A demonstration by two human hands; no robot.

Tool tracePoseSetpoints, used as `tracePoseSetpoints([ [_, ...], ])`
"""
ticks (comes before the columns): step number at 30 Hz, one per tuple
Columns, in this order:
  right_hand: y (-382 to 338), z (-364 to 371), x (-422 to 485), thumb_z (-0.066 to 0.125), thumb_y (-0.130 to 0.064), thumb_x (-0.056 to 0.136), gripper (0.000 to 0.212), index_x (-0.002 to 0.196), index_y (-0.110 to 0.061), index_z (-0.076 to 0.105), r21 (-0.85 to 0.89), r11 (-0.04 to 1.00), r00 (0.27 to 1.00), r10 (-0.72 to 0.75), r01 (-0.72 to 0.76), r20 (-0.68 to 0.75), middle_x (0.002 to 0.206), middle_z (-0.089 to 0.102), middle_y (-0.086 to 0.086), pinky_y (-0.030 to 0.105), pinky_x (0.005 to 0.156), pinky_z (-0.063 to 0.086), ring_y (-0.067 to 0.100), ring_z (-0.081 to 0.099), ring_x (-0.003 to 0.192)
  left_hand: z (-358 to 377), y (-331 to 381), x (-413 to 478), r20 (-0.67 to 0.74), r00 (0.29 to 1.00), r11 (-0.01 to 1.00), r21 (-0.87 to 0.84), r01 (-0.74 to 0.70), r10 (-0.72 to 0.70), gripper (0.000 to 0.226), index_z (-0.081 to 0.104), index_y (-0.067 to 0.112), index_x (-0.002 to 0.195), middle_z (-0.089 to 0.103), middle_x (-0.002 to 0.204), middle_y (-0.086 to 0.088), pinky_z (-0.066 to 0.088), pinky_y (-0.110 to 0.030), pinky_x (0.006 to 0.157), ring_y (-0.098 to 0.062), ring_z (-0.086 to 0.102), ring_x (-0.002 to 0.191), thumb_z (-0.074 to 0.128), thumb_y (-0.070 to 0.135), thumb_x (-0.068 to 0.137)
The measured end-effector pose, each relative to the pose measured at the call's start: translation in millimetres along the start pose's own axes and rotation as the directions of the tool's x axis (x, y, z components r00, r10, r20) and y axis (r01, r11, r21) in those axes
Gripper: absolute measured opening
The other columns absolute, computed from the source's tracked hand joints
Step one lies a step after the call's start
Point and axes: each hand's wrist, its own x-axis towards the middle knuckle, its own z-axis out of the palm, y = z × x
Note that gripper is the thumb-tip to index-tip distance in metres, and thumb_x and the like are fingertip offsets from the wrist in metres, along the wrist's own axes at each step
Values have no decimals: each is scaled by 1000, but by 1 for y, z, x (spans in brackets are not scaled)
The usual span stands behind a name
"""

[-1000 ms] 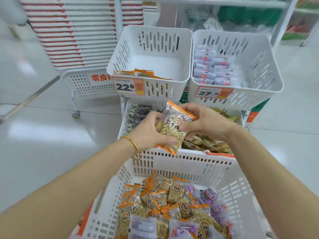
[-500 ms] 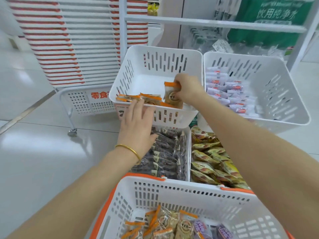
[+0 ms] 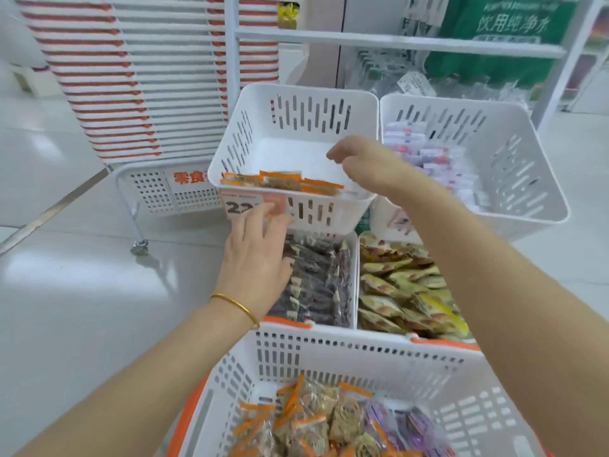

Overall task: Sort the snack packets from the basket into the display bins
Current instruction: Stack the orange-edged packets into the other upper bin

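The white basket with orange handles (image 3: pixel 346 354) sits at the bottom, holding orange-edged and purple snack packets (image 3: pixel 316 420). The upper left display bin (image 3: pixel 296 103) has orange-edged packets (image 3: pixel 283 183) lying along its front wall. My right hand (image 3: pixel 365 164) hovers over that bin's right front corner, fingers apart and holding nothing. My left hand (image 3: pixel 257 258) lies flat with spread fingers against the bin's front, its fingertips on the price tag (image 3: pixel 250 204), above the dark packets.
The upper right bin (image 3: pixel 514 133) holds white and pink packets. Below are a bin of dark packets (image 3: pixel 316 282) and one of yellow-green packets (image 3: pixel 408 291). A tall stack of red-and-white baskets on a wheeled cart (image 3: pixel 131 77) stands left; a white shelf (image 3: pixel 395 41) behind.
My right hand let go of the orange-edged packet into the upper left bin and now hangs empty above it. My left hand rose slightly to the bin's price tag.
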Motion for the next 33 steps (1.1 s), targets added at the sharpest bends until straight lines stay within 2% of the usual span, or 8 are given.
tracePoseSetpoints([
  [5, 46, 19, -126, 33, 10, 83, 43, 101, -19, 60, 242, 970, 997, 13, -33, 81, 106, 63, 2, 30, 84, 50, 15, 60, 99, 7, 29, -48, 314, 949, 998, -55, -13, 30, 42, 51, 14, 125, 31, 142, -9, 21, -35, 110, -28, 21, 134, 60, 10, 85],
  [8, 111, 64, -174, 31, 8, 88, 37, 99, -11, 60, 139, 946, 907, 229, -293, 354, 104, 63, 11, 34, 74, 51, 21, 61, 88, 25, 41, -87, 537, 841, 998, -39, -43, 57, 42, 49, 18, 126, 23, 149, -7, 24, -37, 110, -27, 16, 137, 59, 13, 86],
  [11, 170, 107, -204, 35, 9, 88, 36, 104, -7, 63, -69, 931, 838, 354, -359, 415, 110, 61, 13, 23, 65, 45, 21, 57, 89, 36, 52, -121, 669, 742, 999, -23, -43, 47, 38, 48, 22, 125, 18, 152, -4, 20, -35, 111, -24, 12, 140, 56, 16, 88],
  [16, 237, 161, -250, 50, -10, 94, 37, 131, -8, 49, -337, 868, 745, 488, -364, 453, 130, 55, 11, 33, 92, 46, 25, 54, 113, 44, 66, -153, 744, 668, 1000, -4, -23, 18, 34, 50, 25, 123, 21, 151, -3, 18, -33, 112, -23, 13, 139, 55, 21, 90],
  [19, 255, 181, -271, 64, -21, 89, 50, 134, -6, 48, -232, 855, 715, 516, -464, 471, 133, 55, 11, 34, 100, 44, 25, 54, 118, 44, 72, -163, 762, 647, 1000, 7, -3, -3, 34, 50, 24, 124, 23, 150, -4, 17, -33, 112, -23, 15, 139, 57, 22, 90],
  [23, 268, 194, -285, 73, -12, 80, 32, 104, 9, 64, -33, 806, 751, 564, -591, 345, 103, 66, 23, 40, 90, 50, 28, 63, 91, 45, 75, -167, 767, 641, 1000, 9, -4, -5, 34, 50, 25, 123, 23, 150, -3, 18, -33, 113, -23, 15, 140, 57, 24, 90],
  [27, 264, 190, -278, 70, -7, 82, 6, 82, -5, 65, 85, 819, 802, 525, -567, 286, 74, 60, 4, 29, 71, 50, 20, 58, 75, 47, 75, -164, 772, 636, 1000, 1, 11, -8, 33, 50, 24, 123, 22, 151, -3, 18, -33, 113, -22, 14, 140, 57, 25, 90],
  [33, 224, 132, -235, 68, -8, 84, 18, 69, -15, 60, 229, 896, 890, 286, -380, 355, 65, 58, -2, 11, 53, 46, -1, 55, 51, 51, 78, -153, 767, 641, 994, -40, 98, -32, 51, 37, 16, 137, 32, 146, -6, 26, -33, 111, -22, 28, 134, 57, 24, 90],
])
